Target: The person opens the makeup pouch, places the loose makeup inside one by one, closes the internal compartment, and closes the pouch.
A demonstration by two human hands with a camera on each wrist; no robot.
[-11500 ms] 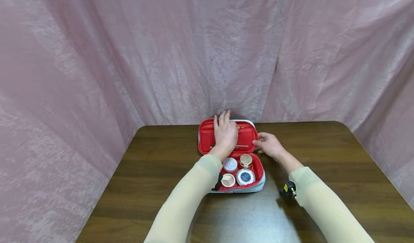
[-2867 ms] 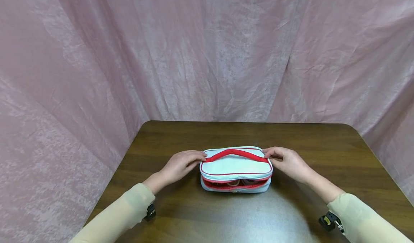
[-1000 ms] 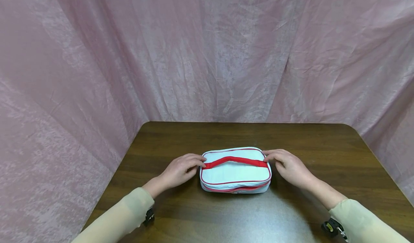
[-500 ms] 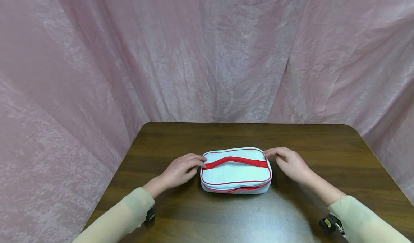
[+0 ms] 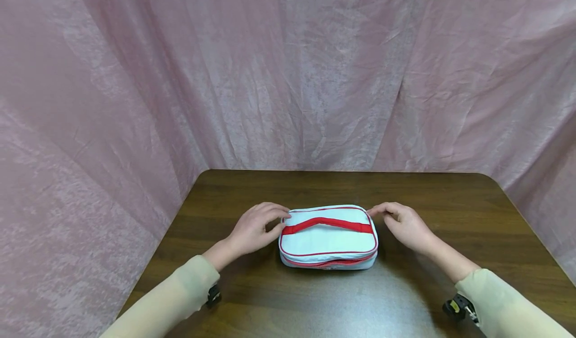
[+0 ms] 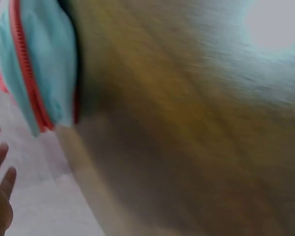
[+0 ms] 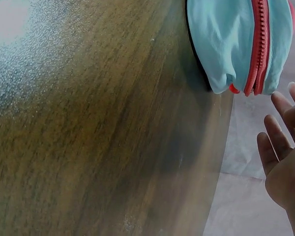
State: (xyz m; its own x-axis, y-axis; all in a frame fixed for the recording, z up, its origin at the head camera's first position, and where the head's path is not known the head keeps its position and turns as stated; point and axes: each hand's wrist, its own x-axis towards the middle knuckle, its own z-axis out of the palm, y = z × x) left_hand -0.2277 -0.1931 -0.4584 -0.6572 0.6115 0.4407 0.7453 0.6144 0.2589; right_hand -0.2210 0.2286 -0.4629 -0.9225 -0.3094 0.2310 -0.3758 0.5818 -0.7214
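Observation:
A pale blue-white cosmetic bag (image 5: 328, 240) with red piping and a red strap handle (image 5: 328, 223) lies on the table with its lid down. In the head view, its front zipper (image 5: 346, 263) shows a narrow red gap. Near the back left corner of the bag hovers my left hand (image 5: 256, 230), fingers loosely bent; the left wrist view shows its fingers (image 6: 7, 182) apart from the bag's end. My right hand (image 5: 407, 230) is at the back right corner. In the right wrist view its fingertips (image 7: 278, 101) reach the end of the zipper (image 7: 260, 44), the other fingers relaxed.
The brown wooden table (image 5: 252, 303) has rounded far corners. A pink velvet curtain (image 5: 288, 78) hangs behind it and along both sides. Dark wrist cameras (image 5: 459, 308) sit below both sleeves.
The bag stood open with round cosmetics inside earlier; its lid has since come down over them. Just now my left hand has risen off the handle's left end toward the back corner.

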